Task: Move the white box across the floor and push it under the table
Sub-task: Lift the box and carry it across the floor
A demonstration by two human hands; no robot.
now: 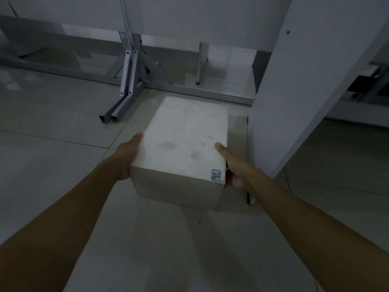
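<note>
Both hands grip the white box (185,140) from its two sides. The left hand (128,157) lies flat against the left side of the box, with the thumb along the upper edge and the other fingers hidden behind the side. The right hand (231,167) holds the right near corner; its thumb rests on the top face, and the fingers wrap down the right side. Both forearms are bare and reach forward from the bottom of the view.

On the top face there is a handwritten mark "11-2" near the right thumb, and a small blue-edged label (216,175) sits at the near right corner. The box is over the tiled floor (52,165); whether it touches the floor, I cannot tell. Just to its right stands a white vertical panel (294,102). Beyond the box, a grey metal frame (130,81) with low bars runs along the floor near the wall (189,17).
</note>
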